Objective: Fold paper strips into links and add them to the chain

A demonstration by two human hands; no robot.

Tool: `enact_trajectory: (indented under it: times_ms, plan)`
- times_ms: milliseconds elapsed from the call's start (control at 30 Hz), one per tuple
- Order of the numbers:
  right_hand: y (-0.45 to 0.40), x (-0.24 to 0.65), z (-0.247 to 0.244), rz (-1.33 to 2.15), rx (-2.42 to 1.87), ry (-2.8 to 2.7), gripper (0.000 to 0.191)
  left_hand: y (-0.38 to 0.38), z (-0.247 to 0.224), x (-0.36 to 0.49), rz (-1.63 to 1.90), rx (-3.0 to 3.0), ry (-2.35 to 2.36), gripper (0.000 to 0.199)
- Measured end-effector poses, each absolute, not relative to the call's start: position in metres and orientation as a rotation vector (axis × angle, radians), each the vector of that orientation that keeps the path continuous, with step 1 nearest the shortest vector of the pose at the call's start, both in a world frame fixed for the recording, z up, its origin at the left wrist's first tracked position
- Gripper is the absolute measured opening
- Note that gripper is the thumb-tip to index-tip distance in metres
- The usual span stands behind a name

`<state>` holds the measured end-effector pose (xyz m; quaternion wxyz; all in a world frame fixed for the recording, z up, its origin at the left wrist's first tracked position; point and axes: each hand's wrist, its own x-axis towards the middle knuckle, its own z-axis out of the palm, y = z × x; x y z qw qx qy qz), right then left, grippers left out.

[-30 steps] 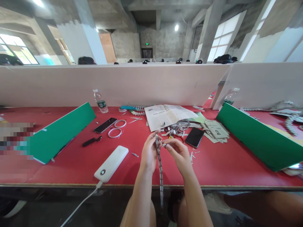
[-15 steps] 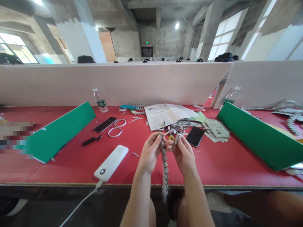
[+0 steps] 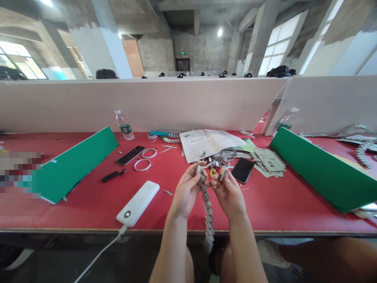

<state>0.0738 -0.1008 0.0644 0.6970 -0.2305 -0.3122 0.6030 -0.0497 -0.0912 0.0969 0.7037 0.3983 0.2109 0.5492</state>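
My left hand (image 3: 188,190) pinches the upper end of a folded-paper chain (image 3: 208,212), which hangs down past the table's front edge. Close by on the right, my right hand (image 3: 229,192) is closed on a small folded paper piece (image 3: 224,173). The two hands are held near each other, with a small gap between the chain end and the piece. Behind them lie a heap of folded paper strips (image 3: 225,157), something yellow (image 3: 212,171) and a newspaper sheet (image 3: 206,143).
On the red table (image 3: 100,212) are a white power bank (image 3: 138,204) with a cable, a phone (image 3: 131,155), white rings (image 3: 143,164), a black phone (image 3: 243,170) and paper sheets (image 3: 269,160). Green boards (image 3: 79,167) stand at both sides; a bottle (image 3: 125,126) is at the back.
My right hand has moved slightly right and turned, widening the gap from my left hand. The chain's lower end has swung to the right.
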Motion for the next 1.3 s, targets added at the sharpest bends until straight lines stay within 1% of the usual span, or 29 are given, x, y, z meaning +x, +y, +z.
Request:
enact_trajectory:
  times_ms: [167,400,533,1100,1300]
  plan:
    - [-0.101,0.072,0.069,1.233,-0.597,-0.746,0.015,-0.091,0.095,-0.050,1.211,0.852,0.527,0.032]
    - [-0.107,0.067,0.073,0.736,-0.876,-0.904,0.009,-0.086,0.089,-0.047,1.256,0.815,0.656,0.033]
    - [-0.109,0.064,0.073,0.550,-1.006,-1.089,0.006,-0.083,0.085,-0.047,1.264,0.751,0.669,0.032]
    - [-0.113,0.065,0.075,0.457,-1.092,-1.173,0.009,-0.085,0.090,-0.046,1.197,0.754,0.693,0.034]
    - [-0.112,0.065,0.075,0.414,-1.098,-1.218,0.006,-0.084,0.089,-0.045,1.221,0.747,0.731,0.034]
